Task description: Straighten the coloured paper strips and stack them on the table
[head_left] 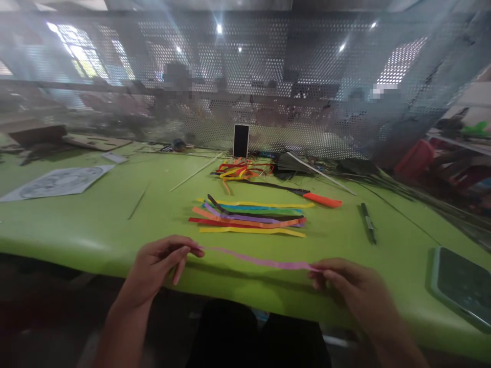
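Note:
A thin pink strip [261, 260] stretches between my two hands, just above the front of the green table. My left hand [163, 258] pinches one end between thumb and fingertips. The other end is pinched in my right hand [345, 281]. Beyond the strip lies a row of coloured strips, among them a yellow strip [249, 230], a red strip [215, 222], a purple strip [238, 216] and a blue strip [253, 207]. They lie roughly side by side, some crossing at their ends.
Behind the row sits a tangled pile of strip scraps [241, 168]. An orange-handled tool [322, 199] and a black pen [369, 223] lie to the right, a phone [464, 286] nearer. At left is a printed sheet [61, 181]. A perforated metal screen [261, 61] closes off the back.

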The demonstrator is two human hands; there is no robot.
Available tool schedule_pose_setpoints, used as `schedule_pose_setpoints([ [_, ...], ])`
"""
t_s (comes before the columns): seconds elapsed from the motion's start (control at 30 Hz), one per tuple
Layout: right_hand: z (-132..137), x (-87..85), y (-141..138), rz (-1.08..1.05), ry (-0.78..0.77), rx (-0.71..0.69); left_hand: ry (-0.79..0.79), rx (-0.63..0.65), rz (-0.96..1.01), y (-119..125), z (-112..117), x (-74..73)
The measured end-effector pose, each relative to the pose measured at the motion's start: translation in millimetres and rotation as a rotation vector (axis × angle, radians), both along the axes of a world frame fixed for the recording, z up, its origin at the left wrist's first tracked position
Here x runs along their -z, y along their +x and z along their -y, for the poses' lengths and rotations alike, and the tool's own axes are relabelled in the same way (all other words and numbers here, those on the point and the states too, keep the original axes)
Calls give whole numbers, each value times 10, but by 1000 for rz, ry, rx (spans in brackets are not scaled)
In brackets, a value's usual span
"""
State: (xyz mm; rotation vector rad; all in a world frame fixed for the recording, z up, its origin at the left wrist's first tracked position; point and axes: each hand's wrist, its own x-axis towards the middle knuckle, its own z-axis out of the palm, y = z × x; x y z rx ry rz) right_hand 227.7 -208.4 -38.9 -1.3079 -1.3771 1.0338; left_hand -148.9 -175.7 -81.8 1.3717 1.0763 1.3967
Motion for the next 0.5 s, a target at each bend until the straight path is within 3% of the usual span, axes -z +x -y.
schedule_pose_setpoints([
  [0.5, 51, 25, -75, 48, 87, 206, -109, -64, -48, 188, 83, -126],
])
